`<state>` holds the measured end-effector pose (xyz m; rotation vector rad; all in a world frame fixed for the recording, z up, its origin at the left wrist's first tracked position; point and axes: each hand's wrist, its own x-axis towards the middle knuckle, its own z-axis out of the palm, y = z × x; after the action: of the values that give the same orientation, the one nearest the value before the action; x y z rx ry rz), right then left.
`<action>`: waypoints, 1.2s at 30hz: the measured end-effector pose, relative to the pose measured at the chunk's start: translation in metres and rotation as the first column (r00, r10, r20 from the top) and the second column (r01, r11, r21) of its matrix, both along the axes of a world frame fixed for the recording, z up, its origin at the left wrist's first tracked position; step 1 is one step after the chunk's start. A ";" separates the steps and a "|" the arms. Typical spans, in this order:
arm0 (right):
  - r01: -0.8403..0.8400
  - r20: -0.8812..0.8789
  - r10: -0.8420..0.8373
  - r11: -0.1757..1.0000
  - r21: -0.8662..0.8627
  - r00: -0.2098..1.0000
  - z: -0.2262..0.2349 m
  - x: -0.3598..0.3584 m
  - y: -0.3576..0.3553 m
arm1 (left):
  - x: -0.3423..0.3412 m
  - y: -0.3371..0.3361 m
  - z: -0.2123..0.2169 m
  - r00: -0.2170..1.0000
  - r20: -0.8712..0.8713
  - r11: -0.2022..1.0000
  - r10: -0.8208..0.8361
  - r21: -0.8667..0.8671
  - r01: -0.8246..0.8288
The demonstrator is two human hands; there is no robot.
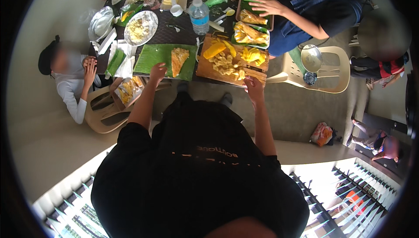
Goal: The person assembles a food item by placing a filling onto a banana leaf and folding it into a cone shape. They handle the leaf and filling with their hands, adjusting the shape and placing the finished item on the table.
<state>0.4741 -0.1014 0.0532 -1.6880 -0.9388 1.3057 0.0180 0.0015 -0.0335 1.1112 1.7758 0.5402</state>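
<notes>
A wedge of yellow-orange food (179,60) lies on a green banana leaf (152,56) just above the centre of the frame, at the near edge of a dark table (174,30). The person's left hand (157,72) rests on the leaf's lower edge just left of the wedge, fingers bent downward onto the leaf and gripping nothing that can be seen. To the right, the right hand (253,83) sits at the near edge of a wooden cutting board (205,70); whether its fingers grip the board cannot be told. The board carries a heap of yellow fruit pieces (227,61). Beyond it, toward the top of the frame, stands a clear plastic water bottle (199,16), with a metal plate of pale food (140,27) to its left. At upper right, another person in a dark top lays an open hand (267,5) over a tray of leaf-wrapped parcels (251,32). A seated person in white (74,85) is at the left edge, on a cream plastic chair (98,111). A second cream chair (331,70) at right holds a metal bowl (311,57).
</notes>
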 end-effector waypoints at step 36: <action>0.028 0.085 -0.015 0.987 -0.157 0.996 -0.002 -0.238 0.059 | -0.022 0.064 -0.003 0.790 -0.040 0.781 -0.612 0.128 0.612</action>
<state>0.2361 -0.0422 0.0508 -1.8821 -0.8816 1.3336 -0.0040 0.0655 -0.0366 1.6890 1.2683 0.2554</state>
